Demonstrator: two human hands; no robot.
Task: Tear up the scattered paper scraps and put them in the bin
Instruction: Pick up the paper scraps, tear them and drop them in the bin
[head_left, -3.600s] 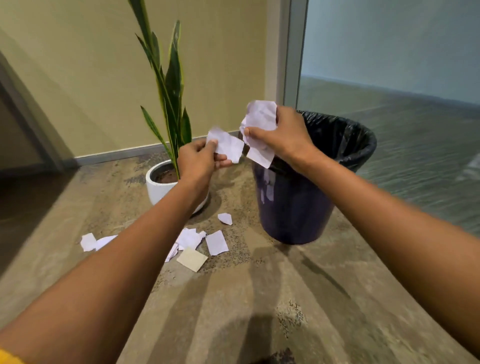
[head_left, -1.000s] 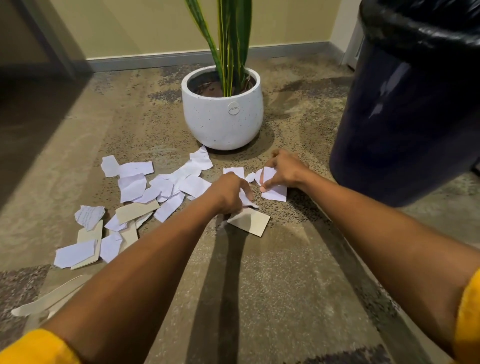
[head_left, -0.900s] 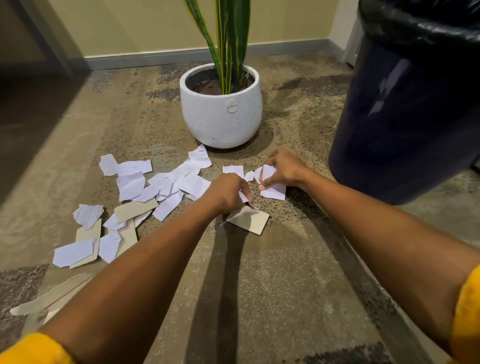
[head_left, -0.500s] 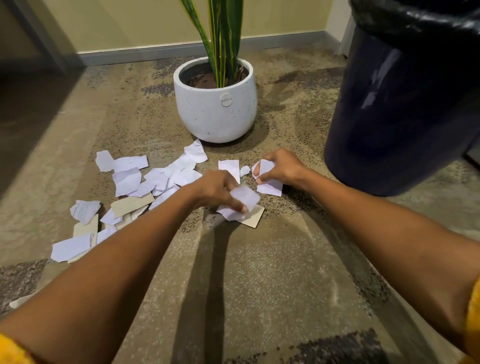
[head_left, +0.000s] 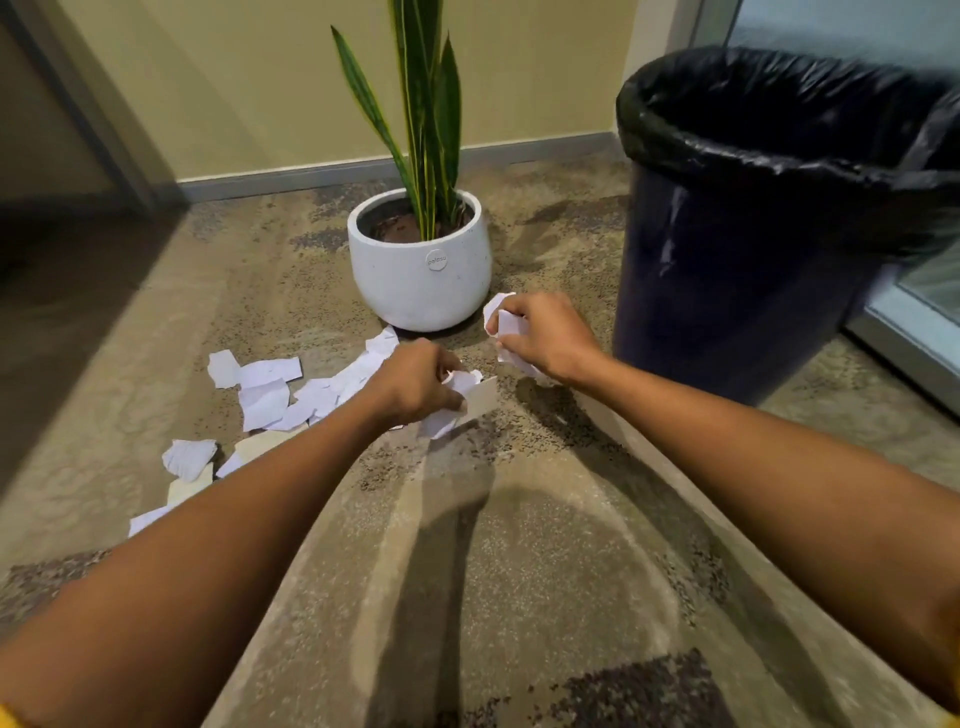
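The carpet (head_left: 519, 597), mottled tan and brown, fills the lower field. At upper right stands the bin (head_left: 737, 291), dark, upright, its rim wrapped by a black liner (head_left: 779, 119); what lies inside cannot be made out. Left of the bin, near the wall, a white pot (head_left: 421, 280) holds a plant (head_left: 426, 130) with tall striped leaves. Your two forearms reach forward from the bottom corners and converge in front of the pot. Loose scraps (head_left: 270, 395) lie spread on the carpet to the left of your hands, white pieces mixed with a few cream ones, some overlapping, some partly hidden behind your left forearm. Your right hand (head_left: 545, 338) is closed around a bunch of white scraps (head_left: 506, 325), raised just beside the pot and near the bin's wall. Your left hand (head_left: 415, 384) is curled shut over several scraps, among them a cream card (head_left: 480, 397) that juts out to the right of your fingers; whether this bundle touches the carpet cannot be told.
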